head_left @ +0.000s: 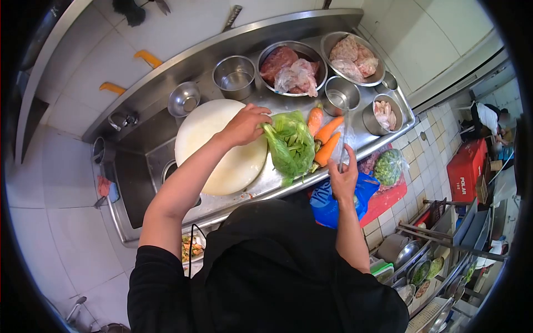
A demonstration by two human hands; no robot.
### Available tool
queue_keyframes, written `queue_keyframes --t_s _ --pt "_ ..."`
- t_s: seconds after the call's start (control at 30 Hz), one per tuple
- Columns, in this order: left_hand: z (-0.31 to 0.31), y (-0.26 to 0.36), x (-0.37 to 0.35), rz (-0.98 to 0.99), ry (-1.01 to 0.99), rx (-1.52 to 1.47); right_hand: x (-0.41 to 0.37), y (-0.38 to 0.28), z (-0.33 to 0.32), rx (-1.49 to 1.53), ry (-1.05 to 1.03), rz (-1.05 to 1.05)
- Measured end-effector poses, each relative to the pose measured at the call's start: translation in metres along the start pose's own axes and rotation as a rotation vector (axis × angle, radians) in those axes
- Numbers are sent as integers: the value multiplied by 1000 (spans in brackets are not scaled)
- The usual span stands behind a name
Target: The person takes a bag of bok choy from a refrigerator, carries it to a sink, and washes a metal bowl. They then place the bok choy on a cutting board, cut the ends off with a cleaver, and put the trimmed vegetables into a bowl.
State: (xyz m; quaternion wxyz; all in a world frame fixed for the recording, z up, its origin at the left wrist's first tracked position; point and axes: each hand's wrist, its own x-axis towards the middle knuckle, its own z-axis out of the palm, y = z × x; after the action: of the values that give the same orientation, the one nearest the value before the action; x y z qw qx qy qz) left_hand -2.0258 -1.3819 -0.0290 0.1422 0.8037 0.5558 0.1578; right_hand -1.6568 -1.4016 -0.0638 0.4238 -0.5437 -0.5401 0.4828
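Observation:
My left hand [247,125] reaches over the round white cutting board [208,130], its fingers closed on the stalk end of the leafy greens [294,145], which lie partly in a clear plastic bag. Several orange carrots [328,131] rest on the steel counter just right of the greens. Beside the carrots, near the counter's front edge, my right hand [344,171] has its fingers round a thin, upright object, seemingly a knife [345,136], whose handle the fingers mostly hide.
Behind stand steel bowls with meat [279,62], [355,58] pale meat, and empty pots [235,76]. A sink [130,183] lies left. Below the counter's edge hang or lie a blue bag [327,205] and bagged greens [388,166]. A person [488,119] is far right.

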Motion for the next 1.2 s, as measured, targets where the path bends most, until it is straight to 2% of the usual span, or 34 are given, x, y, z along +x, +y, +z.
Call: queue_keyframes --t_s 0.1,0.17,0.2,0.27,0.3,0.33,0.4,0.43,0.5,0.53,0.6,0.63,0.67,0.73,0.8,0.87,0.9,0.93,0.97,1.0,1.03,1.07,1.1,1.13,1.2 --pt "-2 -2 -4 4 95 -90 -3 -1 -7 2 52 -59" --pt "5 10 -2 19 -23 59 -6 -10 -8 -11 34 -64" --pt "8 18 0 11 -12 57 -7 -14 -9 -25 23 -58" --pt "7 37 12 40 -60 250 -6 -14 -6 -62 8 -97" --pt "7 38 22 7 -144 223 -6 -17 -3 -57 -15 -77" --pt "1 42 34 2 -128 222 -6 -21 0 -52 -38 -59" --pt "-19 50 53 -423 -329 4 -5 -21 3 -66 -50 -78" --pt "-20 42 56 -425 -314 8 -7 -24 6 -58 -50 -66" --pt "-10 17 59 -494 -84 -92 -9 -29 5 -33 -56 -60" --pt "-1 3 59 -493 -84 -87 -10 -27 3 -28 -55 -61" --pt "17 -17 51 -375 157 -472 -12 -22 -5 1 -65 -43" --pt "16 -15 43 -376 227 -728 -13 -21 -9 -25 -65 -32" --pt "14 -15 36 -382 225 -726 -14 -21 -12 -22 -70 -27" --pt "8 -20 17 -530 397 -1239 -17 -24 -18 -40 -96 -18" --pt "20 -52 -10 -559 585 -1657 -19 -26 -22 -62 -154 -1" --pt "18 -67 -51 -569 820 -1826 -23 -30 -17 -128 -259 4" --pt "20 -72 -76 -586 843 -1818 -27 -35 -13 -89 -314 43" --pt "28 -77 -103 -712 718 -1722 -27 -32 -7 -90 -341 50" --pt "33 -73 -126 -836 588 -1626 -26 -27 0 -127 -465 11" --pt "42 -67 -147 -861 606 -1627 -27 -24 7 -165 -586 -27" --pt "48 -57 -163 -953 462 -1566 -34 -41 23 -196 -608 23" --pt "55 -49 -178 -1036 314 -1502 -36 -44 37 -322 -664 -30" --pt "69 -46 -188 -1102 321 -1375 -39 -42 51 -348 -702 -74" --pt "74 -39 -195 -1113 327 -1383 -42 -37 64 -376 -738 -123" --pt "73 -23 -204 -1250 285 -542 -42 -23 84 -491 -791 -192"
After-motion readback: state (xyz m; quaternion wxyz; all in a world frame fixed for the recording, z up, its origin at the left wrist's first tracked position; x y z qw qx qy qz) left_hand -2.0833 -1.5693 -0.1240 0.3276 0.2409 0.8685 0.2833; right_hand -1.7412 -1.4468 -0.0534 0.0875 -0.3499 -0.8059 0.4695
